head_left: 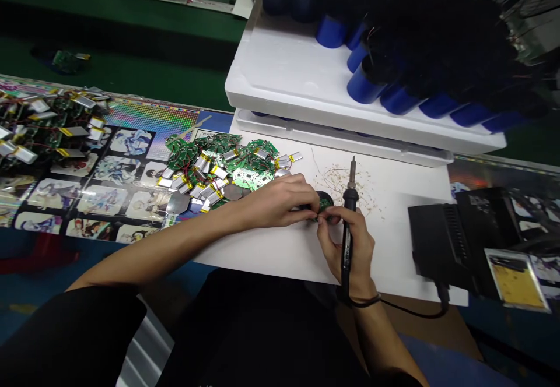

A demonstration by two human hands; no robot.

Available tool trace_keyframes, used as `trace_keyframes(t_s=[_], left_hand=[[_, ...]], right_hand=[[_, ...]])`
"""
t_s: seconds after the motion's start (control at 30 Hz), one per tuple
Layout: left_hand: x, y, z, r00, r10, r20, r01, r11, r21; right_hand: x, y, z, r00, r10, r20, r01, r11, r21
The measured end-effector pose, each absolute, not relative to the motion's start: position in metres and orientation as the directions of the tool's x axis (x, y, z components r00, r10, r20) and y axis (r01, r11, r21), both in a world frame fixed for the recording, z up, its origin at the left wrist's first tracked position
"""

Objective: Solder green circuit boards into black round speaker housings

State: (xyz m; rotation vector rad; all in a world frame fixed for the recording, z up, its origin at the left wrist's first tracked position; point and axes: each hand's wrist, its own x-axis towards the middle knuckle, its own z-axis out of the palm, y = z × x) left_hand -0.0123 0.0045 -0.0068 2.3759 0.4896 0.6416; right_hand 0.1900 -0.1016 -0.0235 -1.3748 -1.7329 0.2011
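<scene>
My right hand (356, 247) is closed around a soldering iron (349, 224) whose tip points up and away from the work. Its thumb and index finger also pinch at the near edge of a dark round part with a green circuit board (324, 203) in it. From the other side my left hand (293, 197) has its fingers closed at the same board's edge. What lies exactly between the fingertips is too small to tell. Left of my left hand lies a pile of green circuit boards (256, 168) with silver pouch batteries (219, 172) wired to them.
Blue cylinders with black tops (366, 84) stand on a white foam tray (280, 72) at the back. A black soldering station (464, 241) is at right, beside a yellow sponge tray (518, 279). Crumbs (350, 186) litter the white board. More batteries and boards (52, 125) lie far left.
</scene>
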Motion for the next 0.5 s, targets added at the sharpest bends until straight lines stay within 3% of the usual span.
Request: trace_keyframes(t_s=[0.23,0.5], left_hand=[[-0.011,0.008,-0.004,0.841,0.436,0.32,0.137,-0.745,0.653],[-0.008,0.002,-0.008,0.826,0.419,0.377,0.205,-0.846,0.492]], right_hand=[[0.198,-0.109,-0.025,-0.038,0.837,0.546,0.705,0.41,-0.578],[0.215,-0.111,-0.032,-0.009,0.86,0.51,0.646,0.394,-0.654]])
